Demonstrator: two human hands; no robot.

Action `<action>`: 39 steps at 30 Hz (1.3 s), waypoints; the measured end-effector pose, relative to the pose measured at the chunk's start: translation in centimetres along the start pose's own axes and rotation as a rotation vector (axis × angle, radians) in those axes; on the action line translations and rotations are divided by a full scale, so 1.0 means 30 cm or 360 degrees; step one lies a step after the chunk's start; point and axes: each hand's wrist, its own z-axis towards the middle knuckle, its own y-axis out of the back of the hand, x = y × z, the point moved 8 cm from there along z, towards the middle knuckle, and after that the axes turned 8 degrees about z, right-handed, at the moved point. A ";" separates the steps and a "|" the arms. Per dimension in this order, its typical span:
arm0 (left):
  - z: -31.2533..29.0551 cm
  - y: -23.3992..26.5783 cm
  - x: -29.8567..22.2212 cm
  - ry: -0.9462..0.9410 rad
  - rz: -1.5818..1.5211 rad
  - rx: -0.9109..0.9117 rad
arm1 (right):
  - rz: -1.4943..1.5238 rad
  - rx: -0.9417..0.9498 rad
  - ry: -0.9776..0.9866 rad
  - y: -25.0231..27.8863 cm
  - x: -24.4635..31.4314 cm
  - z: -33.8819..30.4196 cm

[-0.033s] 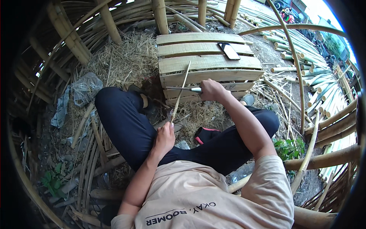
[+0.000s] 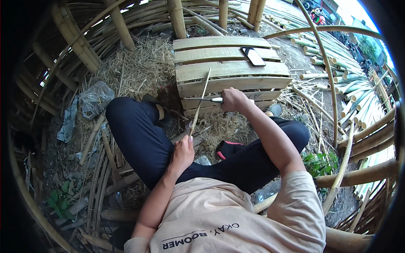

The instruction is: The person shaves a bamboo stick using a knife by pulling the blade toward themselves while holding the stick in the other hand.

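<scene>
My left hand (image 2: 182, 154) is closed around the lower end of a thin bamboo strip (image 2: 195, 120), close to my lap. The strip slants up and away, its far end over the slats of a low wooden bench (image 2: 230, 67). In front of the bench, my right hand (image 2: 234, 100) grips the pale handle of a knife (image 2: 211, 100). Its slim dark blade points left and crosses the strip about midway. Whether the blade presses into the strip, I cannot tell. A phone (image 2: 254, 57) lies on the bench top, beyond my right hand.
Between my legs lies a black item with a pinkish-red edge (image 2: 228, 149). Clear plastic (image 2: 96, 99) rests by my left knee, near dry shavings (image 2: 145, 63). Cut bamboo poles (image 2: 354, 92) are piled at the right. A bamboo rail (image 2: 358, 173) runs beside my right elbow.
Very little differs. The knife has tilted slightly, its blade tip a touch lower. Both hands and the bamboo strip are in nearly the same place.
</scene>
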 end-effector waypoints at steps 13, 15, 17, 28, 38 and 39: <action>0.012 0.003 -0.001 -0.0061 -0.0064 -0.0028 | 0.0114 -0.0076 -0.0343 0.063 -0.072 -0.021; 0.018 0.010 0.001 -0.0011 -0.0079 0.0009 | 0.0068 -0.0105 -0.0309 0.074 -0.072 -0.012; 0.016 0.018 -0.001 0.0019 -0.0102 0.0035 | 0.0094 -0.0129 -0.0249 0.065 -0.040 -0.017; 0.009 -0.008 -0.014 -0.0058 -0.0108 -0.0020 | 0.0051 -0.0286 0.0117 0.059 -0.008 -0.069; -0.009 -0.035 0.010 0.0013 -0.0138 0.0073 | 0.0047 -0.0268 -0.0029 0.029 -0.021 -0.042; -0.005 -0.036 0.008 0.0029 -0.0157 0.0093 | 0.0045 -0.0276 -0.0116 0.032 -0.048 -0.030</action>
